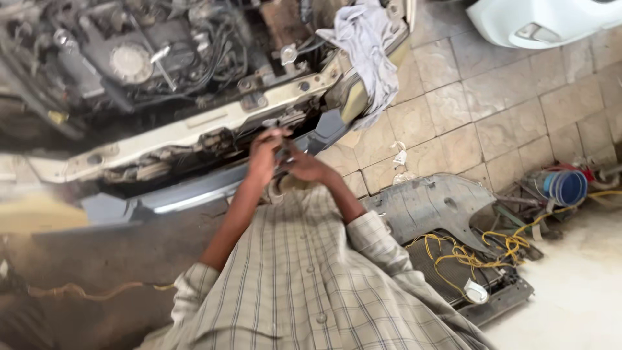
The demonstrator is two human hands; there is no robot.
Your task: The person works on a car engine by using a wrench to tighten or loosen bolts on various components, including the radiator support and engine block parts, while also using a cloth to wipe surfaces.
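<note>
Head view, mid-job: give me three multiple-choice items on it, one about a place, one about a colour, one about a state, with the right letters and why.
1. Where does the grey rag lie?
A. draped over the corner of the car's front frame
B. on the tiled floor
C. over the person's shoulder

2. What colour is the loose cable on the floor?
A. red
B. yellow
C. green

3. How are the left hand and right hand placed?
A. far apart
B. flat on the floor
C. raised together, fingers closed on a small dark item

Answers:
1 A, the rag hangs down off the frame's corner.
2 B, the cable coils yellow beside the grey panel.
3 C, both hands meet before the car's front; the item is too blurred to identify.
</note>
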